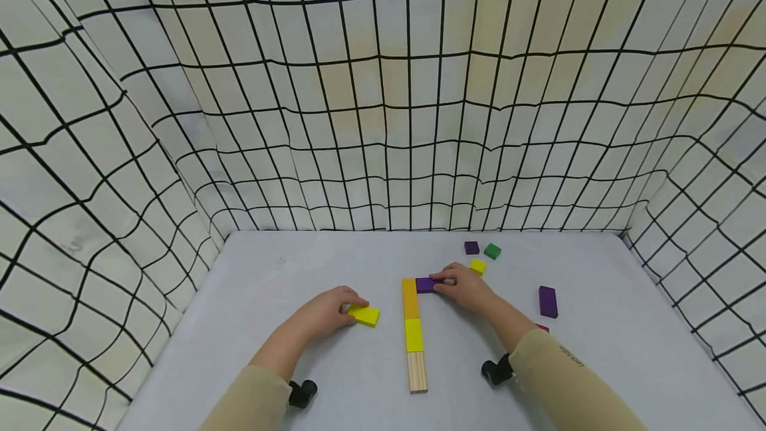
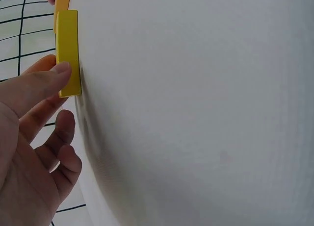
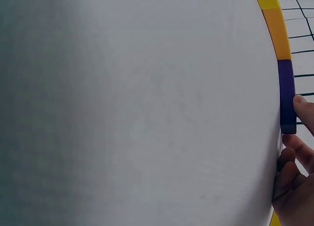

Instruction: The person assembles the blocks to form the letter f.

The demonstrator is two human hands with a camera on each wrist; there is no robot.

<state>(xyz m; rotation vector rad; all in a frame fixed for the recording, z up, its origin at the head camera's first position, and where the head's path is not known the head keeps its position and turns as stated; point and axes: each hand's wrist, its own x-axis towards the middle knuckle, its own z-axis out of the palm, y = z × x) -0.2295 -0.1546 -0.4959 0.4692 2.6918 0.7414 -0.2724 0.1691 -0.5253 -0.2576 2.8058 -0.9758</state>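
My left hand [image 1: 328, 311] pinches a flat yellow block [image 1: 366, 315] between thumb and fingers, left of a line of blocks. In the left wrist view the thumb lies across this yellow block [image 2: 68, 49]. My right hand [image 1: 467, 286] holds a purple block [image 1: 425, 285], whose left end meets the side of the line's far end. That line has an orange block [image 1: 410, 298] farthest off, a yellow block [image 1: 413, 334] in the middle and a bare wooden block [image 1: 417, 371] nearest me. The right wrist view has my thumb on the purple block [image 3: 287, 93].
Beyond my right hand lie a small purple block [image 1: 471, 247], a green block [image 1: 493, 251] and a small yellow block [image 1: 478, 266]. Another purple block [image 1: 547, 302] is to the right. My right forearm mostly hides a red block [image 1: 542, 327]. Black netting [image 1: 409, 112] surrounds the white table [image 1: 251, 271].
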